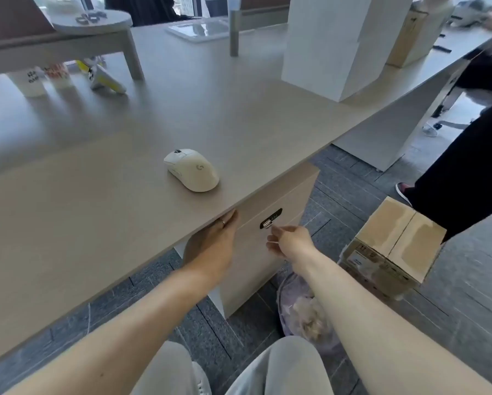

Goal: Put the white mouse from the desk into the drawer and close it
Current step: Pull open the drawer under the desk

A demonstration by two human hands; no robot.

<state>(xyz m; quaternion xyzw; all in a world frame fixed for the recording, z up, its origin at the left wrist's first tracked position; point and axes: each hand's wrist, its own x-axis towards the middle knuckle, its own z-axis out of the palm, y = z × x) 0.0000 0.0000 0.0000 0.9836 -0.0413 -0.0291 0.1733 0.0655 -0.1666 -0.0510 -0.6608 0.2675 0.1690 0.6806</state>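
Observation:
The white mouse (192,169) lies on the beige desk (102,172) close to its front edge. Below that edge stands a beige drawer cabinet (270,252) with a black lock plate (271,218) on its shut drawer front. My left hand (210,246) reaches under the desk edge, its fingertips hidden at the top of the drawer front. My right hand (289,242) is just below the lock plate, thumb and forefinger pinched near the small metal latch; whether they touch it I cannot tell.
A cardboard box (395,246) sits on the floor to the right, a bin with a plastic bag (310,312) beside my knees. Another person's dark leg (466,172) stands at right. A tall white box (341,44), a riser shelf (68,38) and cups stand further back.

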